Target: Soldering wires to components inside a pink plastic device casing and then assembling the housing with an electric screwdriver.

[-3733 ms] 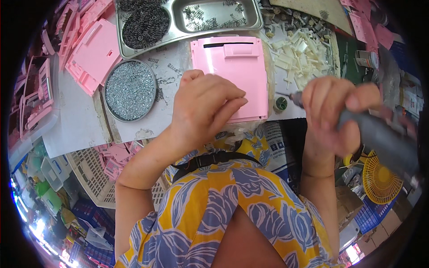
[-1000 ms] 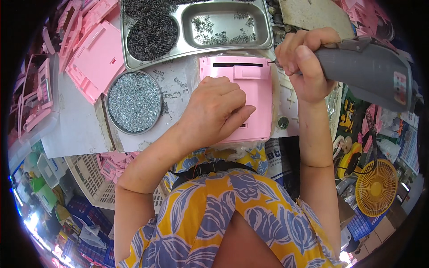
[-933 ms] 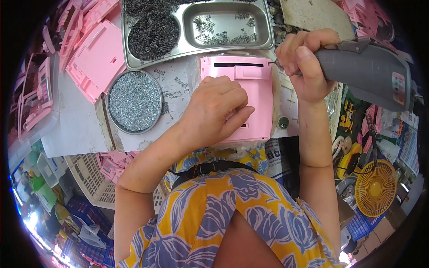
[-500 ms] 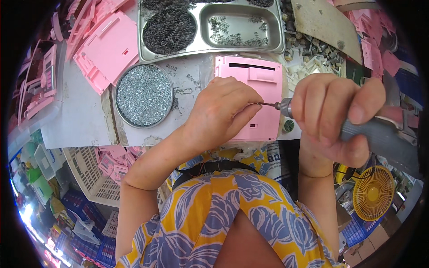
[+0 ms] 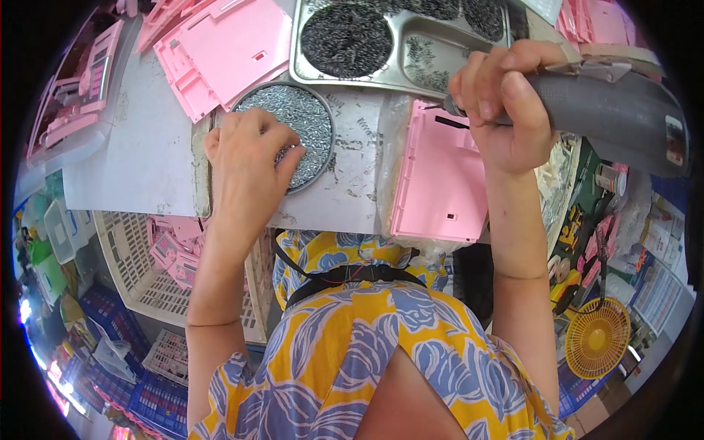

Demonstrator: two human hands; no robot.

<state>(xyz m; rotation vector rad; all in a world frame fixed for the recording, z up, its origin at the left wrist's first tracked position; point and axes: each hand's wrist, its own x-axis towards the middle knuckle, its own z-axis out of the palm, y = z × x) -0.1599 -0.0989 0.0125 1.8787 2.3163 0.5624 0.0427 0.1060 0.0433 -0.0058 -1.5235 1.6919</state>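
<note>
My left hand (image 5: 253, 158) is over a round dish (image 5: 331, 139) filled with small silvery screws (image 5: 293, 106). Its fingers are bent, with thumb and index tip close together at the screws; whatever lies between them is too small to make out. Farther right, my right hand (image 5: 506, 110) is wrapped round a grey electric screwdriver (image 5: 601, 103). The driver's bit points left, above the far edge of a pink plastic panel (image 5: 440, 183). This panel lies on clear plastic wrap (image 5: 392, 158) at the table's front, partly hidden by my right wrist.
Behind the panel stands a metal compartment tray (image 5: 400, 88) with dark springs (image 5: 345, 40). More pink panels (image 5: 227, 51) are stacked at the far left of the table (image 5: 139, 169). A cream basket (image 5: 132, 249) holding pink parts is below the front edge. A yellow fan (image 5: 598, 337) stands lower right.
My left hand has left the bit's tip and moved left to the screw dish. My right hand has lifted the screwdriver up and away. The view has shifted, too.
</note>
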